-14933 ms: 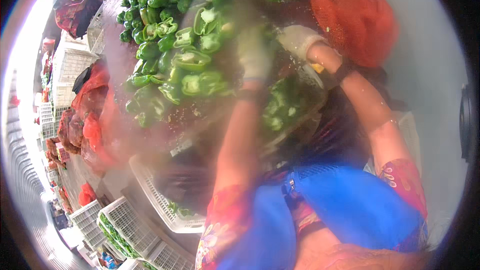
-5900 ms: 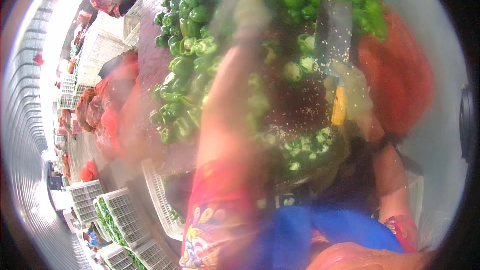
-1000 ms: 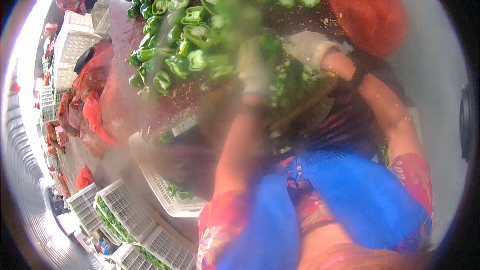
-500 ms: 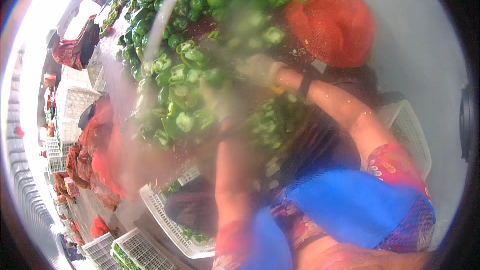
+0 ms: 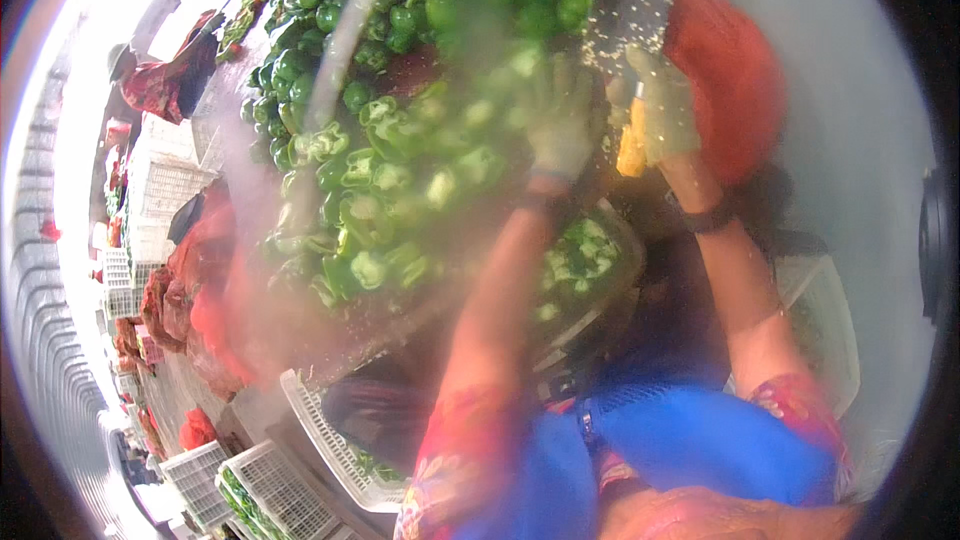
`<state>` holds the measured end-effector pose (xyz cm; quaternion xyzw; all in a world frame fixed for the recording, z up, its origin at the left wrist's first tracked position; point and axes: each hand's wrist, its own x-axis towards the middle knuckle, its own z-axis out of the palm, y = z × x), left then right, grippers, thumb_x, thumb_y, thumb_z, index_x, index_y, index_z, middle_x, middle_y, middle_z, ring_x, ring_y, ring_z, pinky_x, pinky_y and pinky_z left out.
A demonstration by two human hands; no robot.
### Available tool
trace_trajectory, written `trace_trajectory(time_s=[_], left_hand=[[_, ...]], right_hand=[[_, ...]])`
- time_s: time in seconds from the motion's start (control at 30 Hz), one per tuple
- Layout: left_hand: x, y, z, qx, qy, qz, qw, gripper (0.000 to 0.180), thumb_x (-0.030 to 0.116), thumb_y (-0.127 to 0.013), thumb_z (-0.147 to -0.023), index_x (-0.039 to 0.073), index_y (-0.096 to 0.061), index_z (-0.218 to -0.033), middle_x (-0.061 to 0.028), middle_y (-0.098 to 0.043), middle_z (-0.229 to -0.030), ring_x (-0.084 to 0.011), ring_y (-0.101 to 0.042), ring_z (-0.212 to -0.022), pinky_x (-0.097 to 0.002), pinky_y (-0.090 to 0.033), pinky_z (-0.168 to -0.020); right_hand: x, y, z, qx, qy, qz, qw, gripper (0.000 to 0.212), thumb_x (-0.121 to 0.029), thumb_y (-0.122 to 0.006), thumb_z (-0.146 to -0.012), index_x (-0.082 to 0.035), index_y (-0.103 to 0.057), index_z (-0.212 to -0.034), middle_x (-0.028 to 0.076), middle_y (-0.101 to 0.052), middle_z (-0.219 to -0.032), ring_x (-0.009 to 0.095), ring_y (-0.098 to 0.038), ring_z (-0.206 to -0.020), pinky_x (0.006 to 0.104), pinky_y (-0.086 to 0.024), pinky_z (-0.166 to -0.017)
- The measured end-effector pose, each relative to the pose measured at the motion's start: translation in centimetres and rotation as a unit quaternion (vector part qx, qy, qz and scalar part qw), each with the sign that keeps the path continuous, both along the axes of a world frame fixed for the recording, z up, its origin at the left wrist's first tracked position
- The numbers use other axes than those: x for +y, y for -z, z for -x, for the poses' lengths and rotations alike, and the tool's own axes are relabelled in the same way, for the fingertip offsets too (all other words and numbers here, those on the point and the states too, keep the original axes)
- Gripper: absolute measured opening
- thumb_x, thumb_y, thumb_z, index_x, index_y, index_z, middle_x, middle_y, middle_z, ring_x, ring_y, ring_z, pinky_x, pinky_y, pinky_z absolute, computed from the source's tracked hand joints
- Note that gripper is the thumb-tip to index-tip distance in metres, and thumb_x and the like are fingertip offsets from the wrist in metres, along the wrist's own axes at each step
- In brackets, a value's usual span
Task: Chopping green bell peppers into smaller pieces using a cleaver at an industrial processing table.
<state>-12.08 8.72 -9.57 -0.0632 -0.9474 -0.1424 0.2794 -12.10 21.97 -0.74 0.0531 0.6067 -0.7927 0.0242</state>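
Observation:
My right hand [image 5: 672, 110], in a pale glove, is closed on a kitchen knife with a yellow handle [image 5: 632, 140]. Its broad blade [image 5: 630, 5] points away from me and is speckled with pale seeds. To the left, my gloved left hand [image 5: 560, 125] lies with fingers stretched out, beside cut green peppers [image 5: 385, 180]; haze blurs its edges. Whole green peppers [image 5: 400, 15] are heaped beyond the cut ones. Below my left hand, a container [image 5: 630, 255] holds small green pepper pieces [image 5: 582, 252].
A red mesh sack [image 5: 735, 70] bulges right of the knife. White plastic crates stand at lower left [image 5: 280, 490] and beside my right arm [image 5: 825, 320]. Red netting [image 5: 205, 280] lies left of the table. Another person's patterned sleeve [image 5: 155, 88] shows at far left.
Both hands have moved right, the left one also farther from me. The seed-covered knife now shows in my right hand. The container of pepper pieces is more exposed.

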Motion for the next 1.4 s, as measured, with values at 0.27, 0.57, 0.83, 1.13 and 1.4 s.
trace_trajectory(time_s=[0.27,0.57,0.83,1.13,1.4], left_hand=[[-6.4,1.5,4.7,-0.079,-0.078,0.107,0.988,0.054,0.045,-0.048,-0.089,0.011,-0.049,-0.131,-0.0151,-0.035,-0.144,-0.0393,-0.025,-0.134,-0.0586,-0.017,-0.107],[-14.3,-8.6,5.3,-0.332,-0.255,0.047,0.907,0.049,0.042,-0.061,-0.082,0.014,-0.056,-0.121,-0.0152,-0.048,-0.129,-0.0374,-0.046,-0.118,-0.0508,-0.039,-0.095],[-15.0,-3.6,9.4,-0.203,-0.210,0.077,0.953,0.057,0.028,-0.069,-0.077,0.011,-0.047,-0.128,-0.0165,-0.049,-0.132,-0.0359,-0.059,-0.106,-0.0428,-0.049,-0.086],[-14.6,-4.8,11.1,-0.350,-0.149,-0.046,0.924,0.048,0.039,-0.067,-0.080,0.005,-0.062,-0.114,-0.0177,-0.063,-0.114,-0.0292,-0.061,-0.104,-0.0407,-0.049,-0.089],[-8.3,-5.0,-2.3,-0.384,-0.089,-0.331,0.858,0.052,0.036,-0.068,-0.072,0.001,-0.064,-0.110,-0.0167,-0.066,-0.102,-0.0255,-0.064,-0.089,-0.0375,-0.050,-0.080]], right_hand=[[0.5,-2.7,-0.9,-0.073,0.030,0.034,0.996,0.018,-0.029,-0.061,-0.088,-0.011,-0.059,-0.088,0.004,-0.061,-0.064,0.013,-0.052,-0.043,0.0251,-0.040,-0.037],[-0.2,-4.1,-2.6,-0.057,-0.041,0.102,0.992,0.017,-0.029,-0.060,-0.088,-0.012,-0.059,-0.088,0.003,-0.060,-0.063,0.012,-0.051,-0.042,0.0239,-0.040,-0.037],[-0.3,-2.4,-0.9,-0.096,-0.004,0.027,0.995,0.018,-0.030,-0.058,-0.088,-0.012,-0.059,-0.091,0.002,-0.059,-0.063,0.012,-0.052,-0.043,0.0244,-0.040,-0.038],[-0.7,-2.3,-1.7,-0.087,-0.064,-0.053,0.993,0.025,-0.032,-0.056,-0.090,-0.009,-0.060,-0.096,0.003,-0.058,-0.065,0.012,-0.053,-0.048,0.0253,-0.042,-0.042],[0.3,-0.8,-1.0,-0.091,-0.188,-0.232,0.950,0.026,-0.032,-0.056,-0.091,-0.008,-0.061,-0.099,0.003,-0.058,-0.066,0.011,-0.052,-0.049,0.0252,-0.042,-0.044]])
